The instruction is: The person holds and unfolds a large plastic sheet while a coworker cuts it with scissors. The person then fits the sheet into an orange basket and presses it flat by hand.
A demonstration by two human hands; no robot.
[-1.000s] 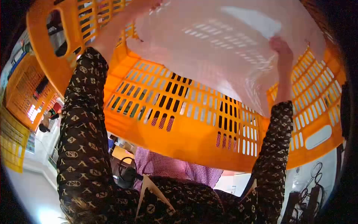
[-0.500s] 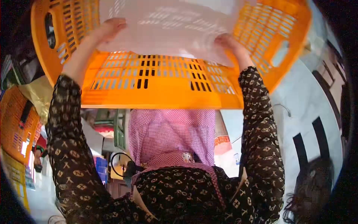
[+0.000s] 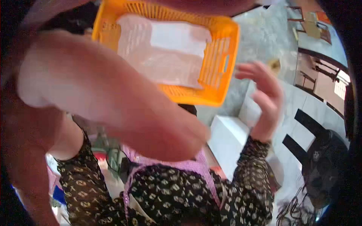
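My left hand (image 3: 109, 94) is very close to the camera, blurred and large. One digit stretches across the view, and what seems to be another shows along the top edge; I see nothing held between them. My right hand (image 3: 267, 94) is raised, its fingers apart and slightly curled, holding nothing. It is to the right of an orange plastic crate (image 3: 222, 86), apart from it. The slotted crate is tilted in view, lined with a pale, thin sheet (image 3: 166, 67) with a whiter patch. My left hand covers the crate's lower left part.
A white box-like block (image 3: 230, 139) stands below the crate. Grey floor (image 3: 260, 37) lies beyond it. At the right are a pale tiled surface (image 3: 298, 98) with black strips and a black bag (image 3: 324, 169). Framed items (image 3: 320, 32) lie at the upper right.
Both hands have let go of the lined orange crate, which is now farther off and smaller in view. My left hand has come up close to the camera; my right has moved right and opened.
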